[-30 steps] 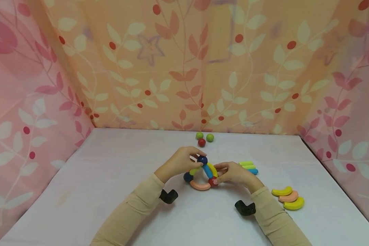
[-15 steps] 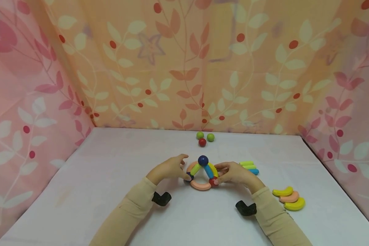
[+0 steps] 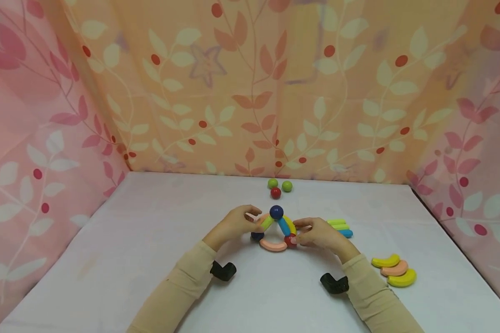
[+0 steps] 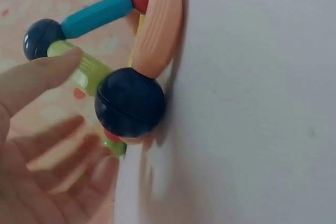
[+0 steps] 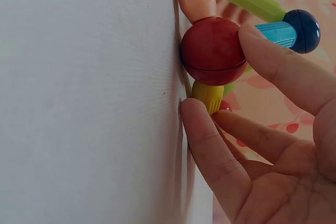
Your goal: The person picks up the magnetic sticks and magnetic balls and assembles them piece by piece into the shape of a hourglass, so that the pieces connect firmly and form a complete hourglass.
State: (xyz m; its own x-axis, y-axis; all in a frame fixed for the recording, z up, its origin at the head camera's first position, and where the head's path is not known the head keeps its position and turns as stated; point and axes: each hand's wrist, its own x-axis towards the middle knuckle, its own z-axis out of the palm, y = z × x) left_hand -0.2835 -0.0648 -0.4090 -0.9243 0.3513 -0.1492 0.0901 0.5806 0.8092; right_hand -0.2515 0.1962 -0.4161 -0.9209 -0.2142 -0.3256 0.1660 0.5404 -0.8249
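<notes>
Only wrist views show ball seams (image 5: 216,70).

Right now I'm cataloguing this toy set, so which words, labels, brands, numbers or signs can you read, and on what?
None can be read.
The balls and sticks show no lettering.
The curtain has a pattern, but no legible text.
Any marking on the black wrist pieces is too small to tell.

On my feed the navy ball (image 4: 131,103) and red ball (image 5: 214,51) look like glossy, smooth plastic; the peach arc (image 4: 159,30) and lime rod (image 5: 252,1) read as satin plastic with ridged sides. I make out matt, finely textured cloth as the table cover (image 3: 271,296), printed cloth for the backdrop (image 3: 275,115), and wrinkled fabric sleeves (image 3: 177,284)
</notes>
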